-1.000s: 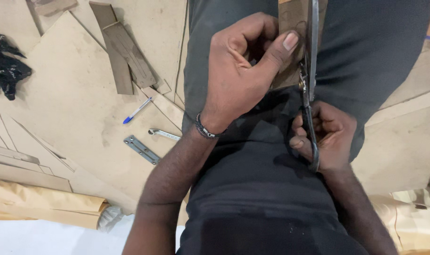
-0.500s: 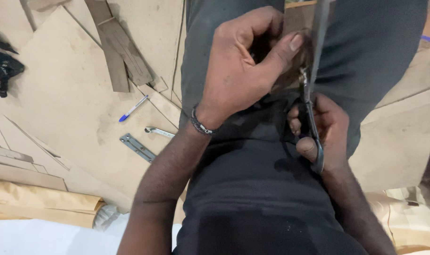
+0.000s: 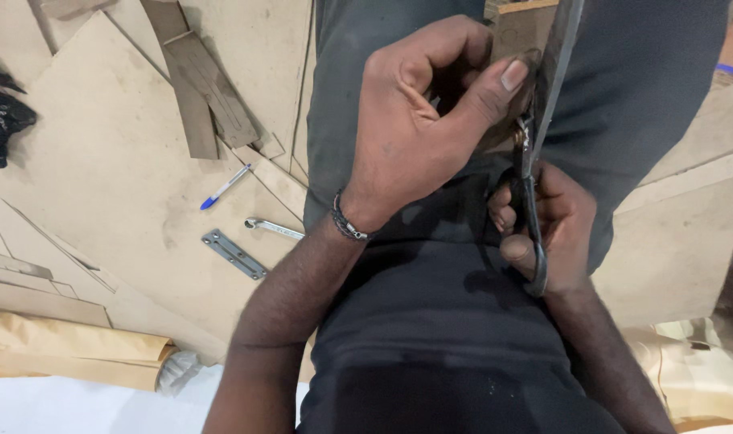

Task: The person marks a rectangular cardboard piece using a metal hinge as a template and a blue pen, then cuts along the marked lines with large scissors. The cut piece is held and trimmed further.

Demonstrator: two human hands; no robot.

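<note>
Two hands work over the person's lap: the left hand pinches a brown cardboard piece, while the right hand grips scissors whose blades run along its edge. Cutting looks underway, unfinished. A pen lies on the floor.

This looks like a small craft workshop where board is cut by hand. The floor is covered with brown cardboard sheets and narrow offcut strips. Among them lie a blue pen, a metal hinge plate and a small metal hook. Rolled brown paper lies at the edge.
</note>
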